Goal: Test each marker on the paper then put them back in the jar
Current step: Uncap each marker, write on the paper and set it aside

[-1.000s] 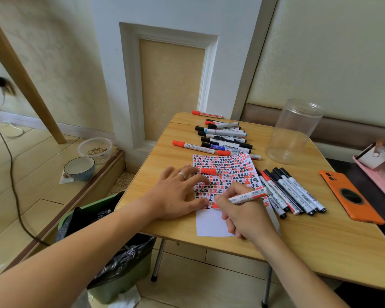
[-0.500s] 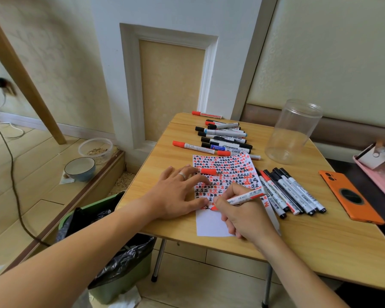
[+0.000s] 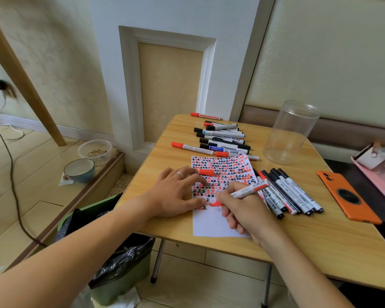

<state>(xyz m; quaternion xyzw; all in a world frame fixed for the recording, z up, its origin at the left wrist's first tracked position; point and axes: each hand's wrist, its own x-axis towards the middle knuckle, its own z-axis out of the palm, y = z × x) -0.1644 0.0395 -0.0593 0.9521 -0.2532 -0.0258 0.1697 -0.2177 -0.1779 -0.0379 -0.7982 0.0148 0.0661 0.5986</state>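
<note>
step: you're mid-test, red marker (image 3: 250, 190) tip on the paper (image 3: 211, 225)
right hand (image 3: 245, 210): grasping that marker
left hand (image 3: 176, 194): flat, fingers spread, pinning the paper
cap (image 3: 206, 172): on the paper, by your left fingertips
jar (image 3: 289, 132): far right, empty
next: recap, drop it in the jar

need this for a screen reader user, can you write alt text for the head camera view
Seen from above, a right hand writes with a red marker on a sheet of paper covered in red and black marks, while the left hand lies flat on the paper. Other markers lie on the wooden table, near an empty clear jar and an orange phone.
</note>
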